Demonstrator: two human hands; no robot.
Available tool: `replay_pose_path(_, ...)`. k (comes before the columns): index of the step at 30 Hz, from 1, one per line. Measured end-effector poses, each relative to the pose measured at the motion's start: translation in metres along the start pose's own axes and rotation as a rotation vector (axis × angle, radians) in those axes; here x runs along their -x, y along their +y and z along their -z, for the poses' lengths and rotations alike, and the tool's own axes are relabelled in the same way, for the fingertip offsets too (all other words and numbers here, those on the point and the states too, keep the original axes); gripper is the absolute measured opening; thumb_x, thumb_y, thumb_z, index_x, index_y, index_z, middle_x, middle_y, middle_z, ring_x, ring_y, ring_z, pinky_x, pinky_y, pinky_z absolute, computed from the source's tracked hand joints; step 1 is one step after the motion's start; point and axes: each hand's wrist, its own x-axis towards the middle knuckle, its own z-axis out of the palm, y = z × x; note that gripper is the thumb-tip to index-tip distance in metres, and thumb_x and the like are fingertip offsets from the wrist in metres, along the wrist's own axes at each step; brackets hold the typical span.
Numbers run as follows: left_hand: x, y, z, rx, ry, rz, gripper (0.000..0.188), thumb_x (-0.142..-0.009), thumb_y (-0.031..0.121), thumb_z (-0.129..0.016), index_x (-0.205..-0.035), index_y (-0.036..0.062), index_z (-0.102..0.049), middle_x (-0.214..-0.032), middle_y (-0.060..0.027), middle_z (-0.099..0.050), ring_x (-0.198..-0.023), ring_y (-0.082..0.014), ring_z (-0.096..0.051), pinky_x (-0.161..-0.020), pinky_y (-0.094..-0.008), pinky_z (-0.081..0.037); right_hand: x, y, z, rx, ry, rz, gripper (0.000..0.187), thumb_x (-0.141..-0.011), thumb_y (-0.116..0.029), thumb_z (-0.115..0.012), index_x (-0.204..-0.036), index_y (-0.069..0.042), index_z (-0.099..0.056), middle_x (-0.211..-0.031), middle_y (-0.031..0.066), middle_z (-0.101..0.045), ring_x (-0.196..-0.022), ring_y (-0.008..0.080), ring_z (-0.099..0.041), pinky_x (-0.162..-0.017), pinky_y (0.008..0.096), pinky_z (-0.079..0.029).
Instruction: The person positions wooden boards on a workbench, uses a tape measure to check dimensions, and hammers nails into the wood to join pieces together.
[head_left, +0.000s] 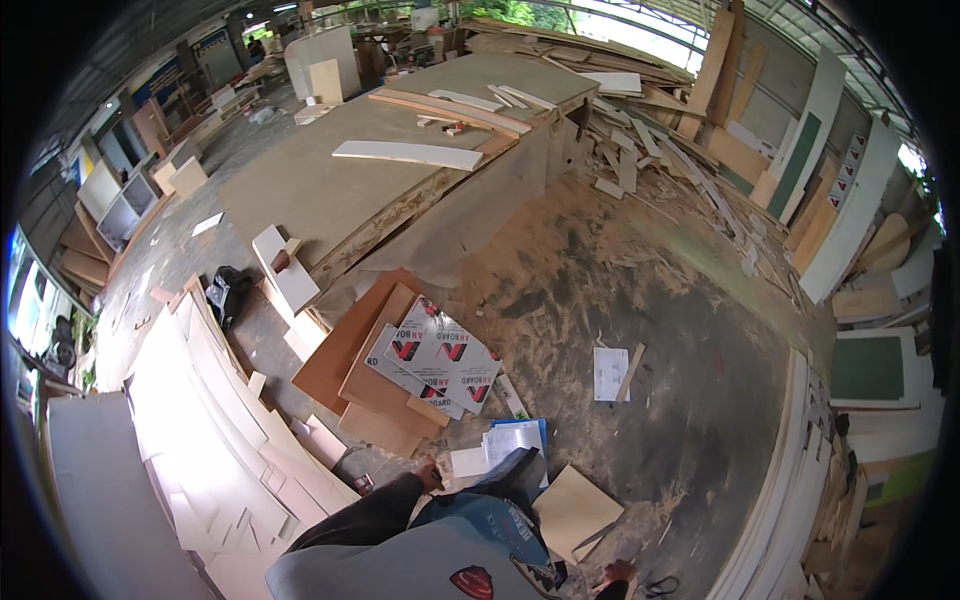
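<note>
My left hand [431, 477], at the end of a dark sleeve, hangs beside my left thigh, close to white sheets of paper [513, 441] and a blue folder [543, 430]. Its fingers are too small and shaded to make out. My right hand [619, 571] is low in the picture, near a square light-brown board [577, 510] on the floor. Whether it holds anything is not clear. A dark, thin looped thing [661, 587] lies on the floor beside it. Ahead of my left hand, printed white boards [445, 355] rest on brown wooden panels [367, 377].
A large wooden platform [300, 190] carrying loose strips stands ahead. Long white panels [205, 430] pile up at left. Scrap wood [640, 150] heaps at the far right, and white boards [775, 490] line the right side. A paper sheet [609, 375] lies on the dusty floor.
</note>
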Motion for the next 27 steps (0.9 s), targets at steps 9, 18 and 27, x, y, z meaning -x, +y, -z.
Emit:
replay_pose_path(9, -0.024, 0.032, -0.08, -0.397, -0.305, 0.292, 0.065, -0.064, 0.045, -0.086, -0.116, 0.0098, -0.067, -0.119, -0.0136, -0.067, -0.11, -0.0291, -0.064, -0.096, -0.0446, -0.05, -0.187, 0.066, 0.28, -2.112, 0.189, -0.134, 0.028, -0.094, -0.021, -0.061, -0.114, -0.001, -0.062, -0.092, 0.0131, -0.071, -0.073, 0.0227, -0.071, -0.058, 0.0306, -0.056)
replay_pose_path(18, -0.249, 0.206, -0.092, -0.168, 0.028, -0.02, 0.066, -0.061, 0.048, -0.089, -0.111, 0.0098, -0.068, -0.115, -0.0089, -0.07, -0.109, -0.0265, -0.066, -0.093, -0.0422, -0.053, -0.372, 0.217, 0.234, -0.373, 0.526, 0.464, 0.016, -0.077, -0.032, -0.071, -0.086, -0.019, -0.072, -0.08, 0.003, -0.071, -0.075, 0.0267, -0.07, -0.064, 0.0487, -0.055)
replay_pose_path(27, -0.356, 0.51, -0.004, -0.111, 0.321, -0.193, 0.057, -0.066, 0.035, -0.084, -0.112, 0.0098, -0.062, -0.102, -0.0174, -0.07, -0.1, -0.0343, -0.067, -0.087, -0.0439, -0.052, -0.461, 0.329, 0.193, -0.153, 0.299, 0.504, 0.016, -0.074, -0.039, -0.068, -0.081, -0.026, -0.075, -0.095, 0.0016, -0.068, -0.094, 0.0254, -0.068, -0.073, 0.048, -0.054)
